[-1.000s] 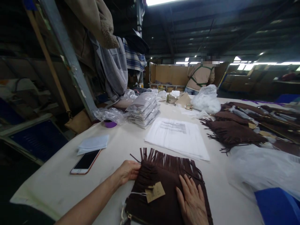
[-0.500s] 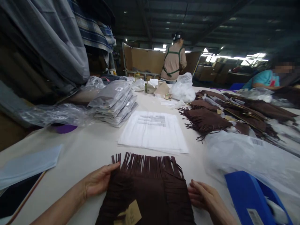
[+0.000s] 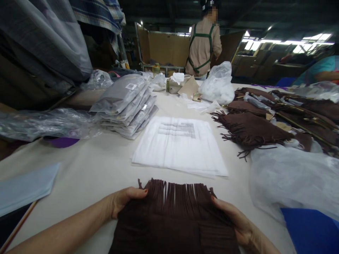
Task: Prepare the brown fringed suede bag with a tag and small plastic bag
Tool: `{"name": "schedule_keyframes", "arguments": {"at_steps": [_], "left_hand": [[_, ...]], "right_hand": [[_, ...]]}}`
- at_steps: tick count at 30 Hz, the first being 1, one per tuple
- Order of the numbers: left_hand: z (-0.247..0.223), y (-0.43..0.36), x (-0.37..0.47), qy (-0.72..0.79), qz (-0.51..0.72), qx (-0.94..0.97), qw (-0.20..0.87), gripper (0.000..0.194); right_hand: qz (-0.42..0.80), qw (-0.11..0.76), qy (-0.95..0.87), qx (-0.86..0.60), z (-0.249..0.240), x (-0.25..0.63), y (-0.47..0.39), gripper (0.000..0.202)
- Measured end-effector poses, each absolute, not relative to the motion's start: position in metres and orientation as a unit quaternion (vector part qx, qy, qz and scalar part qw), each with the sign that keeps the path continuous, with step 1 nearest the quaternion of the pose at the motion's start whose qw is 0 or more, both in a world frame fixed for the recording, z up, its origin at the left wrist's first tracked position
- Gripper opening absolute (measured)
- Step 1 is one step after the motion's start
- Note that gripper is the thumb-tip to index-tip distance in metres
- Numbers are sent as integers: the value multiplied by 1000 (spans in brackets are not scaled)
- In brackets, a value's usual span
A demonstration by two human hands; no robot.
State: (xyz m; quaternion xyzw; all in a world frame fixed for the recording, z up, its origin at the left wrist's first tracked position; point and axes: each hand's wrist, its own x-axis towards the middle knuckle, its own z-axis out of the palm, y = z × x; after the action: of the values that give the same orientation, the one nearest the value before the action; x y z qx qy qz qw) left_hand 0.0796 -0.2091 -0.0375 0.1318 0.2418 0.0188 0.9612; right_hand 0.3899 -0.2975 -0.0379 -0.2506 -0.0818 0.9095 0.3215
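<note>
A dark brown fringed piece [image 3: 172,225] lies at the bottom centre, its fringe pointing away from me. My left hand [image 3: 127,199] grips its upper left edge, thumb on top and the other fingers hidden beneath. At the upper right edge, my right hand [image 3: 233,218] holds it the same way, thumb over the fringe. Just beyond the fringe is a flat stack of white printed bags [image 3: 180,150].
Grey packed bags [image 3: 122,102] are piled at the left. More brown fringed pieces [image 3: 262,128] lie at the right, near clear plastic [image 3: 293,176] and a blue box [image 3: 309,225]. A person [image 3: 202,44] stands behind the table; another's arm shows at far right.
My right hand has moved up and taken hold of the brown piece's right edge. My left hand has shifted slightly right along the fringe. The tan tag has left view, and the camera view has tilted down.
</note>
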Motion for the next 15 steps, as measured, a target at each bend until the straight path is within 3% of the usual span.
{"name": "schedule_keyframes", "arguments": {"at_steps": [10, 15], "left_hand": [[-34, -196, 113, 179, 35, 267, 946, 61], [6, -196, 118, 170, -41, 426, 888, 63]], "right_hand": [[860, 251, -328, -300, -8, 374, -258, 49], [738, 179, -550, -346, 34, 367, -271, 32]]}}
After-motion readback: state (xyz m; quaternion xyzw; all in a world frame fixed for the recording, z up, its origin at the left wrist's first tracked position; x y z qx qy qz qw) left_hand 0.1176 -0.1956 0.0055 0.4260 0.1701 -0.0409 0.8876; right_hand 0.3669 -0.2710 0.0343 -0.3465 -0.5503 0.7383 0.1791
